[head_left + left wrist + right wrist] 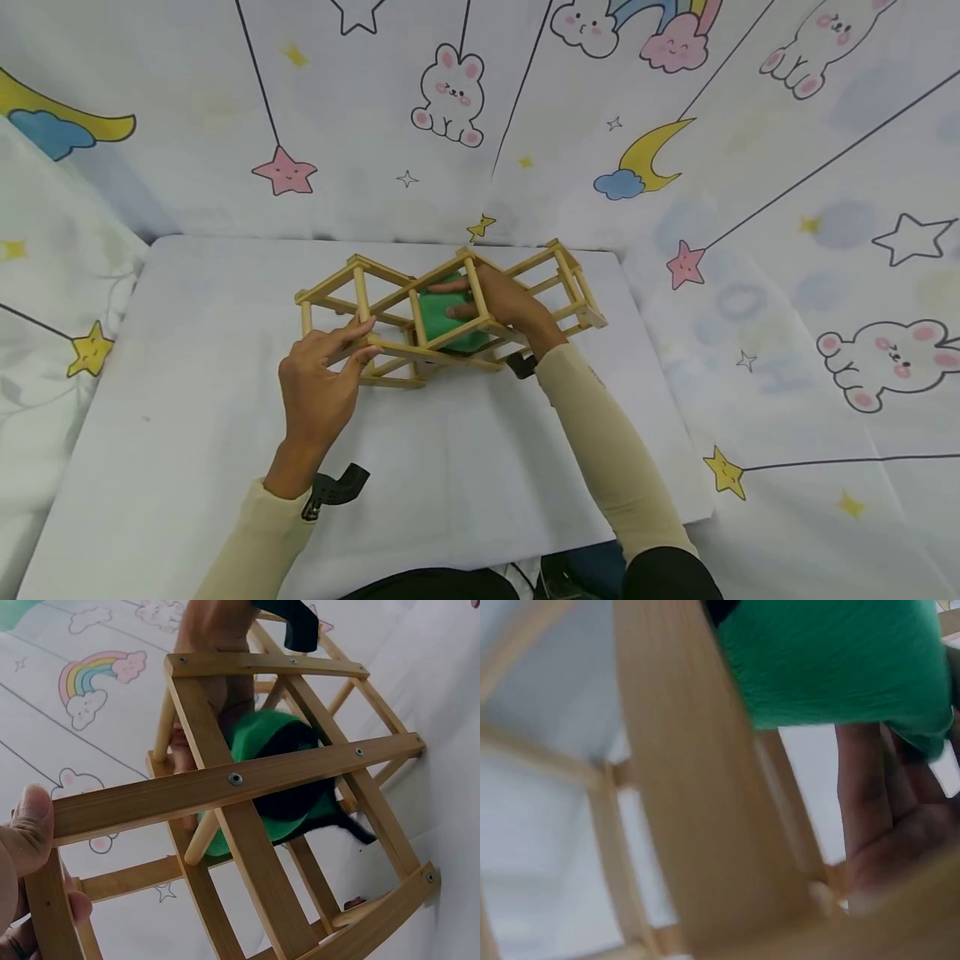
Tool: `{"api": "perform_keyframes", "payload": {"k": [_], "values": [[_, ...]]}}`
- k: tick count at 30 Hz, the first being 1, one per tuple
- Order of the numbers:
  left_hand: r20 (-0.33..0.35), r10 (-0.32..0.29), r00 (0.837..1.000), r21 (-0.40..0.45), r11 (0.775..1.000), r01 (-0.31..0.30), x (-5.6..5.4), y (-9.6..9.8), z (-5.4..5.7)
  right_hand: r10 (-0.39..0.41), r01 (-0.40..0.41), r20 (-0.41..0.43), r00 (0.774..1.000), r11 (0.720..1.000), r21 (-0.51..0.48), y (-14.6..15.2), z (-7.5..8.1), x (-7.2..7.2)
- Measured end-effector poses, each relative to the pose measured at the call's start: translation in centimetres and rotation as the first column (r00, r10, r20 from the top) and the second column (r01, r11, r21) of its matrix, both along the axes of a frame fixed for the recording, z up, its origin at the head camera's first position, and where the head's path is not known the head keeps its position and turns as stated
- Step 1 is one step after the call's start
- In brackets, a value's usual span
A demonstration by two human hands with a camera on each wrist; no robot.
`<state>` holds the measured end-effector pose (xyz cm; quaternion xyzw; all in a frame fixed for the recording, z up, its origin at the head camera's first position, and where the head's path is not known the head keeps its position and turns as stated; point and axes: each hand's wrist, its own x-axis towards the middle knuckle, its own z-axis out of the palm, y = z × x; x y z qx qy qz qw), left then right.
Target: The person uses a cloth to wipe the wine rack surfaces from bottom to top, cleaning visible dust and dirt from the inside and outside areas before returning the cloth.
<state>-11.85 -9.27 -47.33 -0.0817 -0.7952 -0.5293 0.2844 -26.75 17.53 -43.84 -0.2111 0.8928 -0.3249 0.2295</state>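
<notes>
A wooden lattice rack (390,346) of jointed slats and round dowels stands on the white tabletop. My left hand (322,375) grips its near left slat, with the thumb (30,821) against the wood in the left wrist view. My right hand (502,300) reaches in among the slats near the middle and holds a soft green fabric item (431,317). In the left wrist view this item (262,735) shows a black inner side and a dark strap-like end. Beside the green fabric (840,667), fingers (866,787) appear in the right wrist view; slats hide part of them.
The white tabletop (187,458) extends around the rack. Behind and to the right hangs a pale curtain (360,125) printed with rabbits, stars and moons. A dark wrist strap (341,483) sticks out from the left wrist. Dark clothing lies along the near edge.
</notes>
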Motion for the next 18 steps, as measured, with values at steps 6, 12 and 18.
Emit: {"api": "perform_keyframes", "payload": {"k": [6,12,18], "values": [[-0.003,0.008,1.000,-0.011,1.000,-0.008,0.03,0.38,-0.04,-0.103,0.102,0.009,0.995,0.994,0.040,0.25,-0.18,0.42],[-0.004,0.012,1.000,-0.016,1.000,-0.012,0.15,0.48,-0.02,-0.007,0.009,0.032,0.999,0.997,-0.076,0.64,-0.78,0.23],[-0.009,0.022,1.000,-0.019,1.000,-0.022,0.14,0.49,0.06,-0.120,0.124,0.086,0.989,0.992,-0.033,-0.01,-0.61,0.42]]}}
